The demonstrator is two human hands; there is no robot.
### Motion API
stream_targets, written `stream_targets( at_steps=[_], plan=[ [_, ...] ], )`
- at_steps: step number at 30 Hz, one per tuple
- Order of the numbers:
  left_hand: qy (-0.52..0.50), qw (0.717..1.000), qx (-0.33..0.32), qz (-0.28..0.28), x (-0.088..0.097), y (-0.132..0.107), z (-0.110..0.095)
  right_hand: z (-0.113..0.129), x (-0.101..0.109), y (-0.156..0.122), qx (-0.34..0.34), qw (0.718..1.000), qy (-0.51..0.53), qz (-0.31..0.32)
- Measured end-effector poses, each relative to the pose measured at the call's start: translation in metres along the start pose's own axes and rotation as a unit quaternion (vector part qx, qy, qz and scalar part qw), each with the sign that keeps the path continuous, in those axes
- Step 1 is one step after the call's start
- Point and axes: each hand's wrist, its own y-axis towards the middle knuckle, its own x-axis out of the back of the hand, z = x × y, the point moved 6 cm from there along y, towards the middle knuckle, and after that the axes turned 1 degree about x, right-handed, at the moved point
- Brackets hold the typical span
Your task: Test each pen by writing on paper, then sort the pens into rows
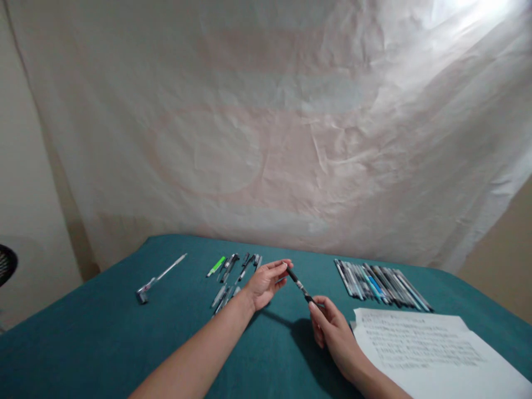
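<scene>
A dark pen (300, 286) with a lighter patterned band is held slantwise above the table, between my two hands. My left hand (266, 284) pinches its far upper end with thumb and fingertips. Lower down on the right, my right hand (330, 326) is closed round the near end, which the fingers partly hide. Behind and beside my left hand lie loose pens (230, 267) in small groups, with a bright green marker (215, 266) at their left. My left forearm covers part of the nearer group of pens (223, 296).
The table has a dark green cloth (103, 343). At right lies a row of several pens (380, 284) side by side, with written paper sheets (428, 346) in front of it. A clear, thin item with a dark end (160, 279) lies at left. A pale sheet (266, 122) hangs behind.
</scene>
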Motion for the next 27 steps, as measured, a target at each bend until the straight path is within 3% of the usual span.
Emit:
stream_targets(
  at_steps=[8,14,27],
  plan=[
    [-0.001,1.0,0.006,-0.011,0.001,-0.001,-0.001,-0.002,-0.002,0.001,-0.026,0.999,0.018,0.013],
    [0.008,0.999,-0.003,-0.037,0.005,0.001,0.0,0.004,-0.004,0.0,0.001,1.0,-0.01,0.017],
    [0.032,0.999,-0.023,0.005,-0.004,-0.003,-0.002,0.004,-0.002,-0.001,0.006,1.0,-0.014,0.016]
  ],
)
